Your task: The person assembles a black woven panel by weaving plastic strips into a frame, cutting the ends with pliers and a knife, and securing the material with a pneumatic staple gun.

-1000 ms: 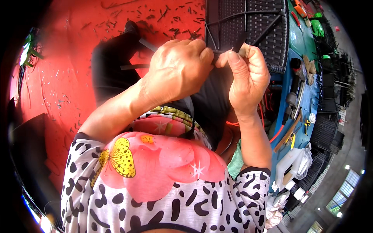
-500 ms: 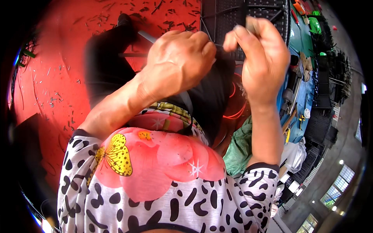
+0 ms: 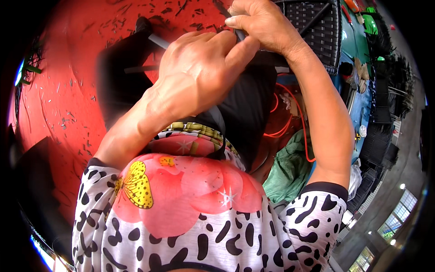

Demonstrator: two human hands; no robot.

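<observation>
My left hand [image 3: 199, 63] is closed, its knuckles turned up, above my dark-trousered lap. A flat grey strip [image 3: 158, 41] sticks out past its far left side. Lower down, a thin dark bar [image 3: 140, 69] emerges beside the same hand; whether the fingers hold it is hidden. My right hand [image 3: 265, 25] is just beyond the left, thumb and fingers pinching a dark flat strip [image 3: 223, 10] that runs up toward the top edge. Behind the right hand stands a black woven wicker panel [image 3: 315, 20] with dark frame bars.
Dark offcuts [image 3: 124, 9] litter the red floor covering [image 3: 50, 99]. An orange-red hose [image 3: 301, 113] curls near a green sack [image 3: 290, 170] on my right. Farther right, a blue-green bench [image 3: 360, 97] carries tools and scraps. Black woven pieces [image 3: 367, 136] are stacked beyond it.
My right hand has swung up and left, away from in front of the wicker panel and close to the left hand. The left hand has shifted slightly left.
</observation>
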